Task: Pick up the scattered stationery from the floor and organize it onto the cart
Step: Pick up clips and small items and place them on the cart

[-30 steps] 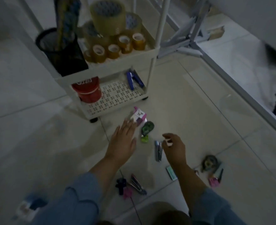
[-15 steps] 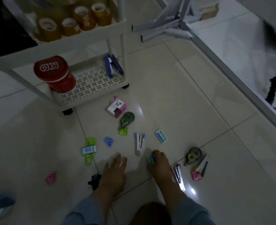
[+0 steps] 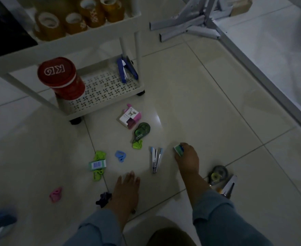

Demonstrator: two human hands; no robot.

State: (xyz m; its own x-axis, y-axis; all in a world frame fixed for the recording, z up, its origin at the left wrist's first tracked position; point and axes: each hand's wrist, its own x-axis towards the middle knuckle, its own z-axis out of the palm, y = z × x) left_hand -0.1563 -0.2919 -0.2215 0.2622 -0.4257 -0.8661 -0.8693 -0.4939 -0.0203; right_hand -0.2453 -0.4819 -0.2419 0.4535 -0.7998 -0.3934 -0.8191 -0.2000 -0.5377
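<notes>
Right hand (image 3: 187,158) gripping small green box (image 3: 179,150), its long axis diagonal, left hand (image 3: 126,189) released, fingers straight

**Dim tiled room**

The floor (image 3: 208,107) is pale glossy tile crossed by thin dark grout lines, weakly lit, with one soft glare patch (image 3: 157,119). At the top right a grey metal frame (image 3: 199,31) spreads its feet on the tiles. A pale bar (image 3: 263,79) runs diagonally from it.
</notes>
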